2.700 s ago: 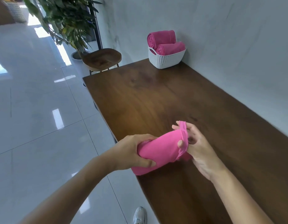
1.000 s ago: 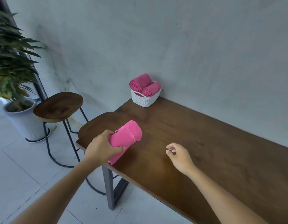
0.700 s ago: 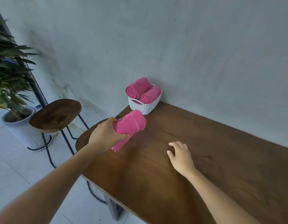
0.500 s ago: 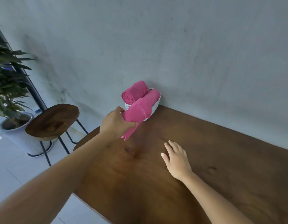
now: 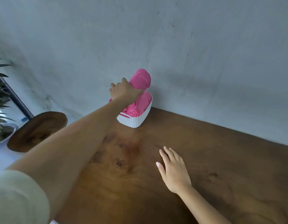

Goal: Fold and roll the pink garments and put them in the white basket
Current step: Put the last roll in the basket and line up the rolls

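Note:
My left hand (image 5: 124,91) grips a rolled pink garment (image 5: 141,78) and holds it on top of the rolls lying in the white basket (image 5: 135,121). The basket stands at the far end of the wooden table (image 5: 140,183), against the wall. A rolled pink garment (image 5: 138,105) lies inside it with its spiral end facing me; my left hand and arm hide what is left of that roll. My right hand (image 5: 173,169) rests flat on the table, fingers straight, holding nothing.
A grey wall (image 5: 188,54) runs behind the table. A round wooden stool (image 5: 37,130) stands left of the table, and a potted plant (image 5: 1,101) is at the far left edge.
My left hand carried the pink roll from the table's near left corner up to the basket and set it on the other rolls. My right hand let go of it and flattened onto the table.

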